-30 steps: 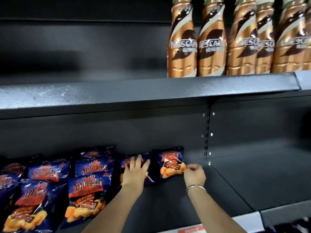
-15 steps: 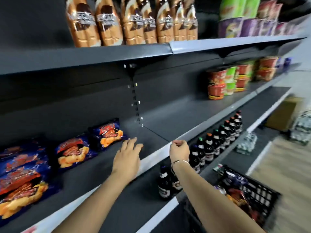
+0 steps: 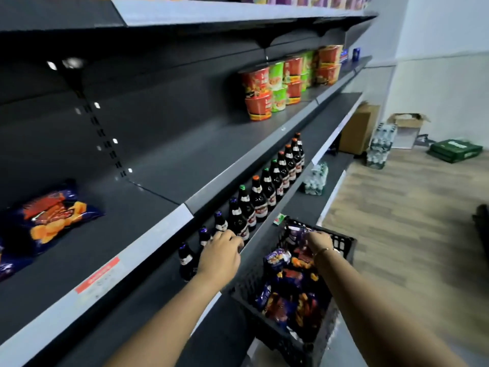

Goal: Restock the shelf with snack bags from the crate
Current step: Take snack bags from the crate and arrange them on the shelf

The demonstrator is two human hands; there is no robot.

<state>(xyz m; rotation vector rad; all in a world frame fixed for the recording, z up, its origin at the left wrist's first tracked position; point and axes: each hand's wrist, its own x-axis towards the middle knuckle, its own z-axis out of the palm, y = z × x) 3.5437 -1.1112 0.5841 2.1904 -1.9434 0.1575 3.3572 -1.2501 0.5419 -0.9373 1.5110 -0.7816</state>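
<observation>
Snack bags (image 3: 292, 292) fill black crate (image 3: 346, 243) below dark shelf (image 3: 148, 234); right hand (image 3: 318, 241) inside, grip unclear.
Left hand (image 3: 221, 256) loosely curled, holding nothing, over bottles (image 3: 260, 194). 1 bag (image 3: 53, 213) lies on shelf, bare surface rightward; wood floor (image 3: 412, 207) beyond.

Bare forearms, thin wrist bangle (image 3: 325, 250)

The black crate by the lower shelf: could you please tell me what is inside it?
The black crate holds a loose heap of snack bags, blue with orange prints. The right hand reaches in at the far end. The bags cover the crate's bottom.
</observation>
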